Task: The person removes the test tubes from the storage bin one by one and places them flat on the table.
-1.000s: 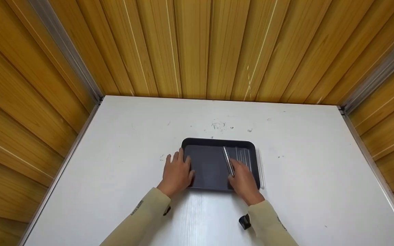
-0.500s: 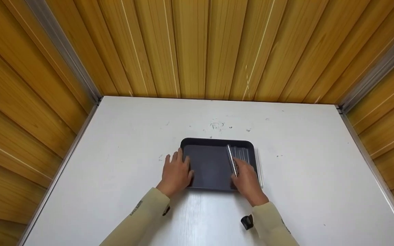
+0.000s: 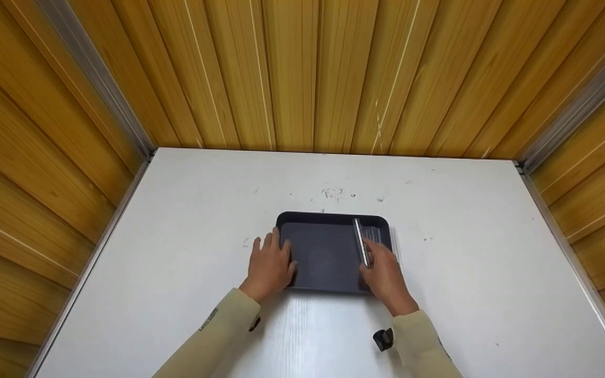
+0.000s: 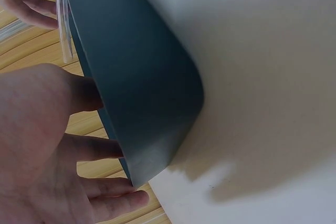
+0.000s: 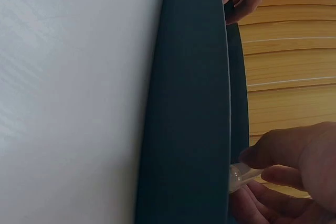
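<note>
A dark shallow rectangular tray (image 3: 318, 252) lies on the white table in the head view. My left hand (image 3: 269, 266) rests on its left rim, fingers fairly straight, with the thumb inside the tray; the left wrist view shows this hand (image 4: 47, 145) at the tray wall (image 4: 131, 66). My right hand (image 3: 385, 273) pinches a clear tube (image 3: 361, 242) over the tray's right part, slightly tilted. The end of that clear tube (image 5: 240, 177) shows between thumb and fingers in the right wrist view. Several clear tubes (image 3: 374, 234) lie side by side in the tray, partly hidden by my right hand.
More clear tubes (image 3: 395, 241) lie on the table just outside the tray's right wall. The white table (image 3: 218, 189) has small dark marks behind the tray. Wood-patterned walls (image 3: 292, 79) stand at the back and both sides.
My right hand has moved to the right with the clear tube, bringing it closer to the row of tubes in the tray. The left hand has stayed on the rim.
</note>
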Motion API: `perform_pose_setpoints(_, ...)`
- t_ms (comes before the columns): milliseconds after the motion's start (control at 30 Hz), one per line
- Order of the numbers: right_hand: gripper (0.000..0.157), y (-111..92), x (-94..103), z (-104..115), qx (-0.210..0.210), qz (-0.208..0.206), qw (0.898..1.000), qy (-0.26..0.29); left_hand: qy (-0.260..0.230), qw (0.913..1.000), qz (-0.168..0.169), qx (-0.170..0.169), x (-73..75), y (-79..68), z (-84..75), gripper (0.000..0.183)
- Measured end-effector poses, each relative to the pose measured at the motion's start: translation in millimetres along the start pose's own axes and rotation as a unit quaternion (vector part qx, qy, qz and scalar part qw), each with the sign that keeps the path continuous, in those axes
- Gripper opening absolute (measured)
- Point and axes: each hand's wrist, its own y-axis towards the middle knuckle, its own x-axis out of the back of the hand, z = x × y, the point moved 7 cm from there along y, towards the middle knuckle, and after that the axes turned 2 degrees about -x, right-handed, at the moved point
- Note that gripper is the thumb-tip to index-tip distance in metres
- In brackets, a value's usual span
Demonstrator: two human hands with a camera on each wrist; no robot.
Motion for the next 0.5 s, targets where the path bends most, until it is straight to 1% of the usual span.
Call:
perform_pose_setpoints(200,0.059,0.5,5.8,-2.6,-0.020,0.013,0.999,0.028,-0.004,0.9998,0.019,0.005,-2.4,0.9,1.2,0.054)
perform_pose_setpoints(433,0.059,1.1,14.5,-5.8,-0.035,0.016,0.999,0.030,-0.006,1.0000,0.006,0.002,-0.7,0.8,0.8,0.053)
perform_pose_setpoints(500,0.059,1.2,17.5,-6.6,-0.036,0.014,0.999,0.031,-0.007,0.9999,0.008,0.003,-1.2,0.9,0.8,0.053)
